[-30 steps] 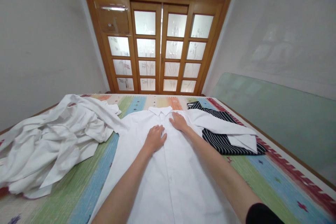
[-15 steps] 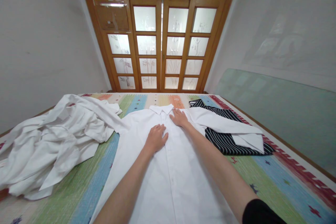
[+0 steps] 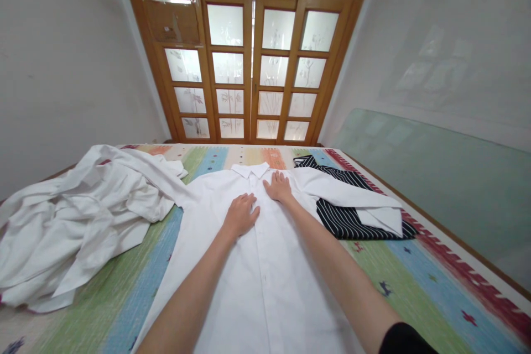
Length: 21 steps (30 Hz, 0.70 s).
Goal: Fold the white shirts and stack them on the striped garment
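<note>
A white button-up shirt (image 3: 244,282) lies front side up, its collar (image 3: 250,170) at the far end. Flat on its chest, left of the button placket, rests my left hand (image 3: 240,214), open with the thumb apart. My right hand (image 3: 278,187) presses on the cloth just below the collar's right side, fingers spread and holding nothing. The shirt's right sleeve (image 3: 348,194) stretches out over a folded black garment with white stripes (image 3: 338,221). Its left sleeve runs toward a crumpled heap of white clothing (image 3: 95,221).
Under the clothes is a colourful striped cover (image 3: 418,287) with small figures. A pale green headboard-like panel (image 3: 440,160) stands along the right wall. Wooden doors with frosted panes (image 3: 226,66) close off the far end.
Both hands stay in nearly the same places on the shirt's chest. The whole view has shifted slightly, so everything appears a little further left.
</note>
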Tool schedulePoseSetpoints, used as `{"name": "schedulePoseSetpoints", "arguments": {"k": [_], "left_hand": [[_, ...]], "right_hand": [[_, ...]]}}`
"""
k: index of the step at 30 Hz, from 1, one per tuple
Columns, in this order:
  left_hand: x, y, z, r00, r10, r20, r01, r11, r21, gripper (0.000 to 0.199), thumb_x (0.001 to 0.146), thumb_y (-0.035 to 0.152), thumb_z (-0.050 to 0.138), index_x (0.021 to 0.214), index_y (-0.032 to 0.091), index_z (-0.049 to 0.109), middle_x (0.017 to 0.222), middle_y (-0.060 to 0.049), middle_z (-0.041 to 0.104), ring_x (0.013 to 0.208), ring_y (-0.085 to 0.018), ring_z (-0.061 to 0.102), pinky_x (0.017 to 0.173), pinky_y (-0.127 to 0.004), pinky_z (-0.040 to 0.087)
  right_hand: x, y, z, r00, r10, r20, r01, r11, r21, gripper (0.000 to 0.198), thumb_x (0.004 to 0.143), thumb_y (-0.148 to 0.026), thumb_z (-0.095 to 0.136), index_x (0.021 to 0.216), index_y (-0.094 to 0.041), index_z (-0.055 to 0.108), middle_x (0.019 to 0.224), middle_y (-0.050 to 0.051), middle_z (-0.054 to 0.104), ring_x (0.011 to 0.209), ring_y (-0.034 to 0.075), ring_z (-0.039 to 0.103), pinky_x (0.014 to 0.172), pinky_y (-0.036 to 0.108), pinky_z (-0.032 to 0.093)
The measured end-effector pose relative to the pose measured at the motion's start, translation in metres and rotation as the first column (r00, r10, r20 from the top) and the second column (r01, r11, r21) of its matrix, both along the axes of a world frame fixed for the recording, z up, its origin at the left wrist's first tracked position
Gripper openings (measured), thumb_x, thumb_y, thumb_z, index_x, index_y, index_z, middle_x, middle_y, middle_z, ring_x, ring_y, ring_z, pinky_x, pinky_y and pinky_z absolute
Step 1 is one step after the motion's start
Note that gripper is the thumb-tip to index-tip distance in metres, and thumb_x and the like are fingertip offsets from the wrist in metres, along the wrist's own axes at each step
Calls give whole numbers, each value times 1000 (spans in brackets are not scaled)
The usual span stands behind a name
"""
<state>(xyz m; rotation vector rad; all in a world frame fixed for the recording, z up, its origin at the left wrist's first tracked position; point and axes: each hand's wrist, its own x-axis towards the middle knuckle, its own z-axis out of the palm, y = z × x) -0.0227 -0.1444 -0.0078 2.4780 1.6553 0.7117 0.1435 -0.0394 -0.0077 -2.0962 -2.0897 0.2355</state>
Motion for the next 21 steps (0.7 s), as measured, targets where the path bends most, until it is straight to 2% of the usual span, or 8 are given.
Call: {"name": "schedulePoseSetpoints", "arguments": {"k": [4, 8, 11, 14, 16, 21], "left_hand": [[0, 1, -2, 1000, 1, -3, -1, 1000, -10, 31, 90, 29, 50, 118, 18, 60, 131, -12, 61, 128, -26, 50, 110, -41, 37], [1, 2, -3, 998, 58, 26, -58, 998, 5, 36, 92, 19, 39, 124, 15, 56, 129, -14, 62, 124, -23, 54, 107, -39, 39], [1, 3, -2, 992, 130, 0, -130, 992, -2, 41, 91, 14, 35, 128, 9, 53, 134, -18, 57, 128, -23, 50, 109, -39, 37], [-1, 4, -2, 990, 134, -35, -134, 991, 5, 42, 90, 12, 36, 126, 10, 56, 138, -17, 54, 132, -24, 47, 112, -41, 33], [-2, 5, -3, 993, 119, -24, -119, 993, 8, 44, 87, 8, 37, 125, 15, 59, 138, -14, 55, 132, -23, 47, 112, -41, 33], [-10, 10, -5, 989, 113, 94, -110, 993, -33, 59, 73, -3, 38, 122, 21, 64, 134, -7, 61, 130, -19, 49, 112, -39, 36]], "right_hand": [[3, -10, -1, 999, 36, 22, -35, 999, -5, 70, 98, -51, 22, 154, -9, 21, 161, 14, 11, 148, 28, 9, 118, 46, 6], [4, -20, -1, 996, 89, 29, -89, 996, 14, 64, 99, -45, 24, 153, -11, 25, 161, 14, 15, 148, 30, 11, 117, 48, 9], [-2, -27, 2, 986, 164, -6, -163, 985, 58, 53, 97, -31, 32, 146, -12, 40, 157, 14, 29, 144, 29, 24, 115, 46, 17], [-16, -31, 8, 964, 245, -101, -230, 963, 140, 42, 92, -19, 38, 126, -16, 61, 138, 10, 56, 128, 22, 46, 108, 36, 30], [-27, -33, 10, 951, 269, -151, -233, 947, 221, 35, 90, -19, 42, 114, -18, 68, 122, 8, 66, 117, 20, 53, 101, 31, 36], [-45, -34, 9, 957, 224, -186, -158, 937, 313, 22, 84, -33, 61, 96, -18, 72, 105, 10, 67, 105, 23, 53, 90, 31, 40]]}}
